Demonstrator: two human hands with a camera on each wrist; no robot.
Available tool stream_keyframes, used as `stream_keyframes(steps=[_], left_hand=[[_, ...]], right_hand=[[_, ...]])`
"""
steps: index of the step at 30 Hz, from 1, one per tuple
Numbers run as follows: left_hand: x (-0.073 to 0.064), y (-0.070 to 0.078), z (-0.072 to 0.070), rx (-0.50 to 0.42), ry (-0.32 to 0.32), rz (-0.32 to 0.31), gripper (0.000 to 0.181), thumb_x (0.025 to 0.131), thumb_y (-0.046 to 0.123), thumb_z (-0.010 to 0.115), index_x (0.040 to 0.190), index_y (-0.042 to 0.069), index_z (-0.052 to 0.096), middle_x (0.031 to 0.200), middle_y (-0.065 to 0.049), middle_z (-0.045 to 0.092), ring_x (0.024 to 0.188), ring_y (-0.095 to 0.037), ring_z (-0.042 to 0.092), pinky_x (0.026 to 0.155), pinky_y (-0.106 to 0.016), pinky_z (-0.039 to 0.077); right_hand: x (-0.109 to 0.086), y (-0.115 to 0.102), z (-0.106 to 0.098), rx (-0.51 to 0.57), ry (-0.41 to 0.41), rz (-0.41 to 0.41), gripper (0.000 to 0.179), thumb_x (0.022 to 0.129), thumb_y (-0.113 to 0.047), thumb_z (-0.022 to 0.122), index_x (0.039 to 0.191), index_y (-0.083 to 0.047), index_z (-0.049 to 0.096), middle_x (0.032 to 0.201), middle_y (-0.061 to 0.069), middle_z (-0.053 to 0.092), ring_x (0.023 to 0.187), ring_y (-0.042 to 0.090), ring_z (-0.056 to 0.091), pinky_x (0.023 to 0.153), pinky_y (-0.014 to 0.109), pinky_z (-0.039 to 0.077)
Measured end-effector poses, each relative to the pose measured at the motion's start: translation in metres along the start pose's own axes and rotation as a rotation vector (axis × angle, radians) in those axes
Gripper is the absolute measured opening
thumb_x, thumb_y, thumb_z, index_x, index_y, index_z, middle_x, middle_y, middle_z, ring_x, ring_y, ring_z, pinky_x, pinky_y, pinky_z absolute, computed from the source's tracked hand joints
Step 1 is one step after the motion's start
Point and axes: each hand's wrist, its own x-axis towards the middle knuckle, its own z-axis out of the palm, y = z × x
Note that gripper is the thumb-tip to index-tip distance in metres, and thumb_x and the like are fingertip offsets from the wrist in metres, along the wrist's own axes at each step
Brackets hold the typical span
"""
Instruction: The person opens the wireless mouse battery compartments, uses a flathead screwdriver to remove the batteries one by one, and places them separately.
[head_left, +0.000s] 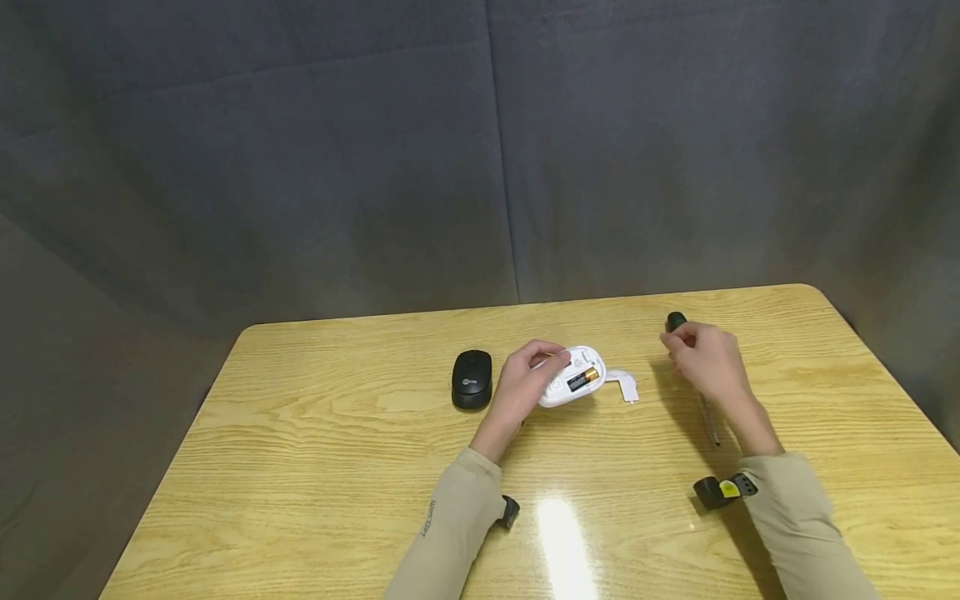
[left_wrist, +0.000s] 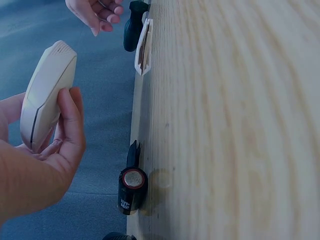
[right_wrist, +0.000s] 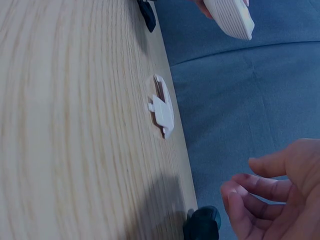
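Observation:
My left hand (head_left: pixel 525 375) grips a white computer mouse (head_left: pixel 555 390) above the table, underside up, with the thumb across it. A battery (head_left: pixel 583 380) lies in its uncovered compartment. The left wrist view shows the mouse (left_wrist: pixel 47 95) from the side, between thumb and fingers. My right hand (head_left: pixel 707 358) hovers over a screwdriver with a dark green handle (head_left: pixel 676 319), its fingers loosely bent. In the right wrist view the right hand (right_wrist: pixel 280 195) has nothing between thumb and fingertips. A white cover piece (head_left: pixel 627 386) rests on the table between the hands.
A black mouse (head_left: pixel 472 380) stands left of my left hand. The left wrist view shows a dark cylinder with a round metal end (left_wrist: pixel 133 180) on the table, beside a dark pointed thing (left_wrist: pixel 133 153). A grey curtain (head_left: pixel 375 167) hangs behind the table.

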Motion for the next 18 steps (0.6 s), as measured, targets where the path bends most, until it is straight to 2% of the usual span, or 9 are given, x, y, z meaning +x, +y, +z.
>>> stream_keyframes(steps=[3, 9, 15, 18], left_hand=[[0.000, 0.000, 0.000, -0.005, -0.005, -0.003, 0.024, 0.099, 0.021, 0.070, 0.113, 0.002, 0.073, 0.106, -0.005, 0.070, 0.089, -0.010, 0.058, 0.078, -0.024, 0.045], [0.000, 0.000, 0.000, -0.015, -0.010, -0.003, 0.024, 0.099, 0.020, 0.070, 0.113, 0.001, 0.073, 0.106, -0.006, 0.070, 0.088, -0.010, 0.058, 0.077, -0.024, 0.046], [0.000, 0.001, -0.001, 0.001, -0.011, -0.010, 0.025, 0.099, 0.022, 0.070, 0.114, 0.002, 0.073, 0.108, -0.006, 0.070, 0.090, -0.011, 0.058, 0.078, -0.025, 0.046], [0.000, 0.001, -0.002, 0.010, -0.014, -0.011, 0.025, 0.099, 0.023, 0.070, 0.114, 0.003, 0.073, 0.109, -0.006, 0.070, 0.091, -0.012, 0.058, 0.079, -0.025, 0.046]], right_hand=[[0.001, 0.002, -0.001, -0.017, 0.044, 0.009, 0.029, 0.105, -0.019, 0.059, 0.099, 0.007, 0.069, 0.073, 0.014, 0.066, 0.059, 0.019, 0.053, 0.049, 0.029, 0.038], [0.002, 0.007, -0.005, -0.059, 0.104, 0.034, 0.028, 0.103, -0.018, 0.060, 0.104, 0.009, 0.068, 0.086, 0.024, 0.068, 0.068, 0.027, 0.058, 0.052, 0.031, 0.042], [0.002, 0.013, -0.008, -0.079, 0.080, 0.032, 0.030, 0.103, -0.017, 0.062, 0.106, 0.012, 0.065, 0.085, 0.027, 0.069, 0.064, 0.028, 0.062, 0.051, 0.033, 0.045], [0.001, 0.015, -0.008, -0.091, 0.062, 0.038, 0.032, 0.102, -0.017, 0.064, 0.109, 0.014, 0.064, 0.089, 0.031, 0.069, 0.067, 0.032, 0.064, 0.052, 0.033, 0.046]])
